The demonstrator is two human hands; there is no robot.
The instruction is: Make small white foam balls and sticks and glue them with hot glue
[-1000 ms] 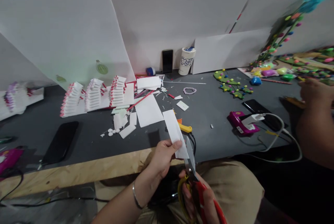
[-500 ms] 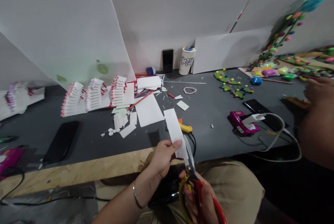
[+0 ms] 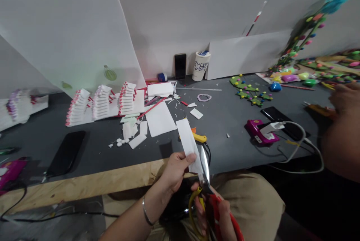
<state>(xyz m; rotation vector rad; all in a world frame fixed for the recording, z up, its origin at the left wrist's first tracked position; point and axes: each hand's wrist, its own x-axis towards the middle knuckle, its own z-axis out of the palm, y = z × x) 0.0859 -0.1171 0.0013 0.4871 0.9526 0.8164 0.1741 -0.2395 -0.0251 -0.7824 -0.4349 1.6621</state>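
Note:
My left hand (image 3: 177,168) pinches a white paper strip (image 3: 186,139) between thumb and fingers, above my lap at the table's front edge. In my right hand (image 3: 222,214) is a pair of scissors (image 3: 206,181) with one red and one yellow handle. Their blades point up and away from me, at the strip's right edge near its lower end. One blade shows beside the paper; the other is mostly hidden at the strip. Behind the strip a yellow-handled tool (image 3: 200,138) with a black cord lies on the table.
White sheets (image 3: 160,118) and paper scraps lie beyond my left hand. Folded white pieces with red tips (image 3: 128,98) stand further left, near a black phone (image 3: 66,153). At right are a purple power socket (image 3: 260,133), a white cable and another person's hand (image 3: 347,98). A paper cup (image 3: 201,66) stands behind.
The scissors' blades have opened wider, and the yellow handle has swung left. The strip stays almost in place in my left hand.

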